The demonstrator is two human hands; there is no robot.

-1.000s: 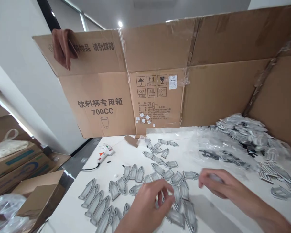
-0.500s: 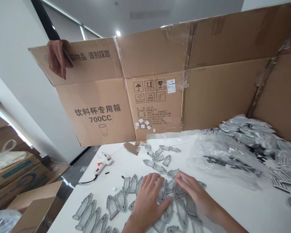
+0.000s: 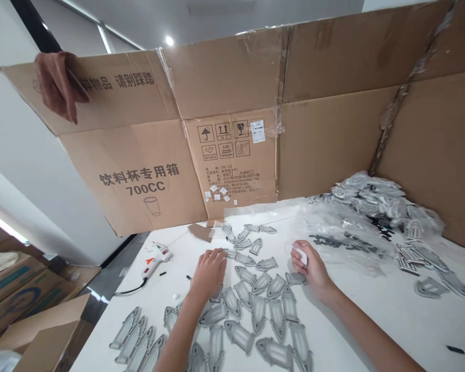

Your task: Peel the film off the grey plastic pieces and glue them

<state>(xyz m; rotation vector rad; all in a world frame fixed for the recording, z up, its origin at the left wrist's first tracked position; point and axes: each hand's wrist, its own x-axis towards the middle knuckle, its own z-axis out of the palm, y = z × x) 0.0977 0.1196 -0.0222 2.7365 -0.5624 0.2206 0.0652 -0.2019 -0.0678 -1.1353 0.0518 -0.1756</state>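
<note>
Grey, pointed, arch-shaped plastic pieces with pale clear-looking middles (image 3: 238,336) lie spread over the white table. My left hand (image 3: 208,271) lies palm down with its fingers stretched forward. Its fingertips are at a pair of these pieces (image 3: 243,258), and the forearm covers others. To the right, my right hand (image 3: 313,268) is closed, with a small white piece (image 3: 301,256) showing between thumb and fingers; its exact kind is unclear. Just beside that hand lies another grey piece (image 3: 295,279).
A white glue gun (image 3: 155,258) with its cord lies at the left. Clear plastic bags (image 3: 344,227) with dark parts, and a heap of bagged grey parts (image 3: 368,194), fill the back right. Tall cardboard (image 3: 232,88) walls the table's back. An open carton (image 3: 42,330) stands lower left.
My hands have moved apart: the left forward and leftward, the right up off the grey pieces, now with a white piece in its fingers. The camera view has shifted to the right.
</note>
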